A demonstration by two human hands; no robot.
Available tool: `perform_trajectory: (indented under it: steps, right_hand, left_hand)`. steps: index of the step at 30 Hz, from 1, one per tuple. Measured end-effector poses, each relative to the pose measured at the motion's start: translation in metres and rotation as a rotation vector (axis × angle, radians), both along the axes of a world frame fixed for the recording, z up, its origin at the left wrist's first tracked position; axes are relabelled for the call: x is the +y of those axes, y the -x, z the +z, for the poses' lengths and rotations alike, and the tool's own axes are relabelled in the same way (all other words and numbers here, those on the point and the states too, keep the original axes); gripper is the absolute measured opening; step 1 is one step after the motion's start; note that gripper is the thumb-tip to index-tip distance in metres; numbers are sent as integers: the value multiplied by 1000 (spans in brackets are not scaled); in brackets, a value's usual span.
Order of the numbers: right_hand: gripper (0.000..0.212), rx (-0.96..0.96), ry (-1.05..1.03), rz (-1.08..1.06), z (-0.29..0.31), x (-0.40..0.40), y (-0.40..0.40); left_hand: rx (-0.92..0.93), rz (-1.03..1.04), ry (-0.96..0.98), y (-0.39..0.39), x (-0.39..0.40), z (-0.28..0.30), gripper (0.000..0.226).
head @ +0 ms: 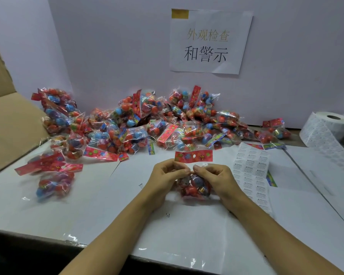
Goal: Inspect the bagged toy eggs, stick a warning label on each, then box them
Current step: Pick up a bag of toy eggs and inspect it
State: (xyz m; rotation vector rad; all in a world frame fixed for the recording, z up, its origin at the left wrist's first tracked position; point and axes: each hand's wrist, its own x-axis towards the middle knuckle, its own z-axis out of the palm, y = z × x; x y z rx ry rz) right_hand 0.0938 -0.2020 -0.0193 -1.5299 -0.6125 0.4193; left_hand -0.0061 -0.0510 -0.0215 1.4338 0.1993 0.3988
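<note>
White table (99, 197) — pale wall (111, 48), taped sign (209, 42).

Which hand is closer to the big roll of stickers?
The right hand. It pinches the bag of eggs, on the side toward the label roll at far right. The left hand grips the bag's other side, farther away.

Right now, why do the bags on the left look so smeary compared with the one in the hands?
Head view: the loose bag at left is blurred near the wide-angle edge; the held bag, between left hand and right hand, sits central and sharper; glare streaks the table edge.
</note>
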Motion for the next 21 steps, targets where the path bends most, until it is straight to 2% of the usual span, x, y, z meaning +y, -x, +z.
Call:
perform_trajectory:
  steps: [2, 6, 9, 13, 15, 21]
  right_hand:
    - [32, 1, -16, -28, 0, 1, 0]
    - [41, 105, -77, -103, 2, 1, -2]
    - [50, 182, -155, -105, 3, -2, -5]
    - [65, 140, -149, -114, 1, -2, -7]
    - [62, 113, -130, -123, -1, -1, -8]
    - [46, 40, -106, -95, -4, -2, -8]
  left_hand:
    - [6, -2, -14, 1, 1, -1, 3]
    - [38, -81, 74, 1, 1, -2, 34]
    - [21, -75, 83, 1, 1, -2, 27]
    - [-44, -1, 186, 2, 5, 1, 20]
    - [-75, 23, 207, 3, 9, 3, 15]
    - [-74, 43, 201, 3, 9, 5, 19]
